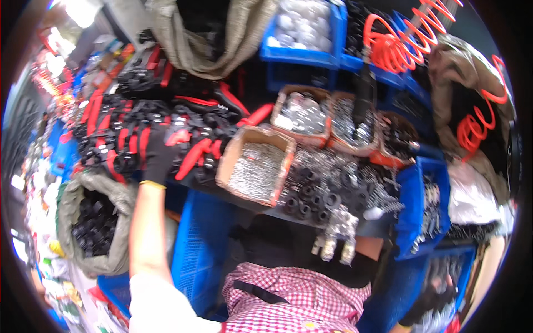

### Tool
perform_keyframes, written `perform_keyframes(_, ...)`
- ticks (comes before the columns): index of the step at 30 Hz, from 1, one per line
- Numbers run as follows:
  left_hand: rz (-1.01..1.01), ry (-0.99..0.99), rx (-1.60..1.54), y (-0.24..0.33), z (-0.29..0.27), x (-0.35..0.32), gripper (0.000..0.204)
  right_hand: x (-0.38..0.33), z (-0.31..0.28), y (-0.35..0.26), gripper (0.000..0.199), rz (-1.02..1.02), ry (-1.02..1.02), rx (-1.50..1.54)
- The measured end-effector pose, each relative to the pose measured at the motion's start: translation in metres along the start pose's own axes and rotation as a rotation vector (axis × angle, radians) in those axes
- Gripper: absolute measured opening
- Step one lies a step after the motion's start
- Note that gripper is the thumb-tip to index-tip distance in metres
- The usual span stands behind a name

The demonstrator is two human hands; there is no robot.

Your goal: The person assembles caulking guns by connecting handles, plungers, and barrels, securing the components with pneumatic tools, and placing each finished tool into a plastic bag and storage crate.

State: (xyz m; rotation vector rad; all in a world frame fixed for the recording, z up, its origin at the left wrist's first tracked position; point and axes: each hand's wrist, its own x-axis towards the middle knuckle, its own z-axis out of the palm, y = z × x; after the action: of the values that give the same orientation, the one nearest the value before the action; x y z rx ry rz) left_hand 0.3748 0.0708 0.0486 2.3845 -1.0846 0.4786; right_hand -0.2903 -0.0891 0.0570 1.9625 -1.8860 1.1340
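My left hand (160,155), in a dark glove with a yellow cuff, reaches forward into a heap of black and red handle-like parts (194,158). Its fingers blend into the dark parts, so I cannot make out whether they grip one. At the lower right, my right hand (430,307), also in a dark glove, is down at a blue crate (468,266) containing clear, shiny items. Blur and the glove's dark colour hide how its fingers are set.
Cardboard boxes of small metal parts (225,166) stand mid-bench. Beside them lie loose black rings (305,202) and screws. Blue bins (302,54) line the back. An open sack of black parts (125,194) stands left. Red coiled hoses (388,53) hang at right.
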Motion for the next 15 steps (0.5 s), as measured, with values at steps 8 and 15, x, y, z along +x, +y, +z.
perform_keyframes(8,-0.502,-0.299,-1.919,0.181,-0.022,-0.122,0.051,-0.036,0.049,-0.213,0.042,-0.388,-1.203,1.133)
perform_keyframes(15,-0.777,-0.523,-1.658,0.239,-0.054,-0.165,0.071,-0.003,0.071,-0.224,0.030,-0.843,-1.338,0.829)
